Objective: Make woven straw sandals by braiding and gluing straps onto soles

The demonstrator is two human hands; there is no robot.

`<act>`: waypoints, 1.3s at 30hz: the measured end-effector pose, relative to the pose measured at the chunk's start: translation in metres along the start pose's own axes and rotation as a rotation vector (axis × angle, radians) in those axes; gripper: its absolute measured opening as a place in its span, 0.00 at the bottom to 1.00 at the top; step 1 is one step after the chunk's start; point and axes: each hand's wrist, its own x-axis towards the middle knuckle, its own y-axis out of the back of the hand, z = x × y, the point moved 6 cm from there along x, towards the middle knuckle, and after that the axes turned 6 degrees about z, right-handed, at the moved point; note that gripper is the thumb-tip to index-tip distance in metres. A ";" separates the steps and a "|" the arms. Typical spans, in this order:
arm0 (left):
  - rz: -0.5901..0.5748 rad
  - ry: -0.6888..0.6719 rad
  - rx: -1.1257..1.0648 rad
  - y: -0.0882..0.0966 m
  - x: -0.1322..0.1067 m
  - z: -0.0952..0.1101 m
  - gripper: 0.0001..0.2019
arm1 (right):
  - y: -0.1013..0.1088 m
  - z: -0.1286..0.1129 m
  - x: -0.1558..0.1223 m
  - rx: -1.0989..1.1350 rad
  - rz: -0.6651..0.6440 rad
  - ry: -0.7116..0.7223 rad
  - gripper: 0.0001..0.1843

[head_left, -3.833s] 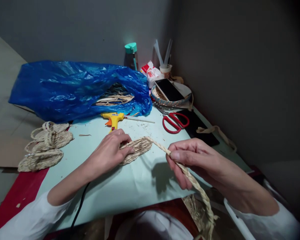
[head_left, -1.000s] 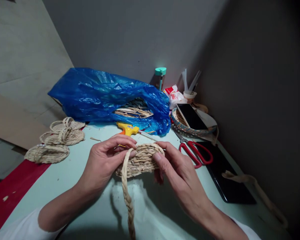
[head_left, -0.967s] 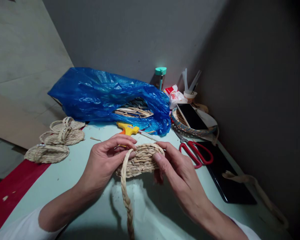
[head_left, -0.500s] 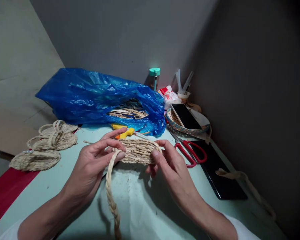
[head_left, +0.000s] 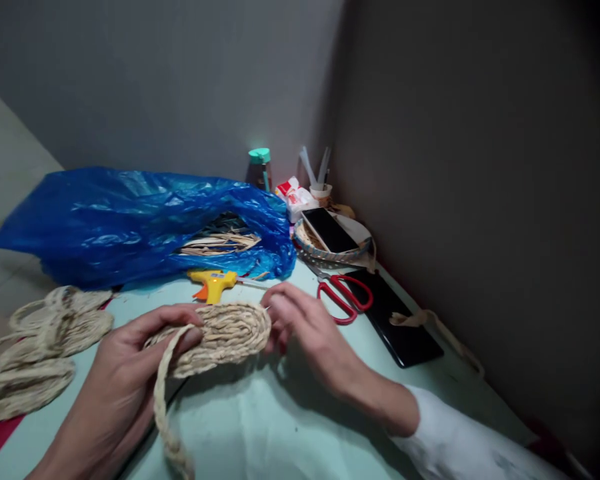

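The straw mat is a flat oval wound from a braid. It is low over the pale green table, close in front of us and between our two hands; we cannot tell if it rests on the table. Its long axis runs from left to right, with the right end a little farther from us. Our left hand has the left end: the thumb presses from above on the place where the loose braid leaves the oval, and the other fingers lie along the far rim. From there the braid hangs down toward us. Our right hand is at the opposite end, with the fingers bent and closed around the tip of the oval. So each hand touches one end, and the braid is on the left hand's side. Behind the mat lie a yellow glue gun, red scissors and a blue plastic bag. Far to the left lie other straw pieces.
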 end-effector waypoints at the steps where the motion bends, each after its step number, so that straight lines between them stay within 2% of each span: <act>1: 0.009 -0.010 -0.037 0.002 0.000 0.005 0.18 | 0.006 0.001 0.004 -0.009 0.032 -0.001 0.17; 4: 0.050 -0.078 -0.100 0.014 -0.001 0.019 0.18 | 0.016 0.008 0.016 -0.268 0.074 0.013 0.14; 7: 0.089 -0.107 -0.099 0.032 -0.003 0.022 0.18 | 0.007 0.017 0.023 -0.461 0.005 0.014 0.13; 11: 0.114 -0.109 -0.081 0.055 -0.005 0.019 0.15 | -0.024 0.019 0.032 -0.724 -0.037 0.026 0.13; 18: 0.422 -0.181 -0.068 0.105 -0.017 0.027 0.20 | -0.084 0.012 0.066 -1.039 -0.061 0.020 0.25; 22: 0.483 -0.280 -0.022 0.124 -0.022 0.033 0.16 | -0.098 0.020 0.072 -1.120 -0.079 -0.053 0.21; 25: 0.436 -0.304 0.007 0.127 -0.018 0.034 0.14 | -0.101 0.024 0.075 -1.122 -0.074 -0.106 0.18; 31: 0.308 -0.391 0.154 0.116 -0.014 0.038 0.10 | -0.097 0.021 0.081 -0.992 -0.028 -0.189 0.18; 35: 0.237 -0.430 0.168 0.110 -0.020 0.038 0.08 | -0.075 0.026 0.064 -0.786 -0.002 -0.221 0.17; 39: 0.197 -0.497 0.191 0.106 -0.028 0.039 0.05 | -0.045 0.033 0.033 -0.459 0.108 -0.247 0.17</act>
